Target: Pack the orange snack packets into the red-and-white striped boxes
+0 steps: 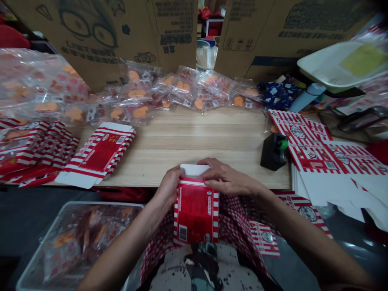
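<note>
Nearest me, a red-and-white checked cloth (238, 230) lies across my lap, over a printed white shirt (194, 270). A red-and-white striped carton (195, 212) stands upright on the cloth in front of my torso, its white flap (193, 170) up at the top. My left hand (166, 189) grips the carton's left side, fingers closed around the edge. My right hand (227, 178) lies across the top, fingers closed over the upper edge, near the flap. A small striped card (264, 238) lies on the cloth just right of the carton.

To my left, below table level, is a clear plastic tray (79, 242) holding bagged orange pieces. Ahead is a pale wooden table (194, 135). On it at left, a flattened striped box (100, 153) lies beside a heap of striped boxes (33, 147). On the right stand a black tape dispenser (274, 151) and a stack of flat striped blanks (336, 161).

Farther on, sealed clear packets of orange pieces (182, 91) line the far table edge. Beyond them, at right, are a navy printed bag (277, 95), a pale blue bottle (306, 97) and a white plastic basket (339, 64). Printed cardboard cartons (97, 32) stand behind everything.
</note>
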`<state>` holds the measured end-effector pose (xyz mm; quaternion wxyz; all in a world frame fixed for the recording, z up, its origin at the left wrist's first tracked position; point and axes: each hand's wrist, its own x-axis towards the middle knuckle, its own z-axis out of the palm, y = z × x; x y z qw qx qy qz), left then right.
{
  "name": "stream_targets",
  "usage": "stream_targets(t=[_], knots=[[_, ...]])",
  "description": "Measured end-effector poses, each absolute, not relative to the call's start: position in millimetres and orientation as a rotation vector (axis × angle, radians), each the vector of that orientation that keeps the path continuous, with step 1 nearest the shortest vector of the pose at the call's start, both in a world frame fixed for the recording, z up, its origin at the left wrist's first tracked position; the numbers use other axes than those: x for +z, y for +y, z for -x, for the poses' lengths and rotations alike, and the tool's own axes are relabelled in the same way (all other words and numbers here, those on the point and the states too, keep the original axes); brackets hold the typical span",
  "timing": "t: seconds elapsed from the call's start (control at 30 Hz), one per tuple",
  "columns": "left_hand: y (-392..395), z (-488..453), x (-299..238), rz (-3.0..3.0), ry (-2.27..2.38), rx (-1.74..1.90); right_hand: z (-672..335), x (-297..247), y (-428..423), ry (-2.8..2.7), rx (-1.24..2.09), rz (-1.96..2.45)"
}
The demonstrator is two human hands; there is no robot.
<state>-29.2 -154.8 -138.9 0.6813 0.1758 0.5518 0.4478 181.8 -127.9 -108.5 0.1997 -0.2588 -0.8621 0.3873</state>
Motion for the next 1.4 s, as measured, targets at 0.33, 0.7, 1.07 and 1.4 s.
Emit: stream_targets(t=[0.33,0.7,1.07,1.4], knots=[[-160.6,38.4,-134.4,-0.435,1.387,1.210,-160.1,-156.6,-194.6,-1.796,0.935,1.196],[-180.9,37.2,-149.6,-0.679,1.331,1.431,-165.7,-149.4,-175.5,-1.832,0.939,1.146],[-197.4,54.7,-154.7,-1.053,1.460,1.284,-166.1,-159.3,-188.3,-1.522,1.120,1.156],[-177.4,59.8,-140.5,-0.595,1.134,1.138,-163.3,-151.8,-169.3,-1.414,1.407,1.052]])
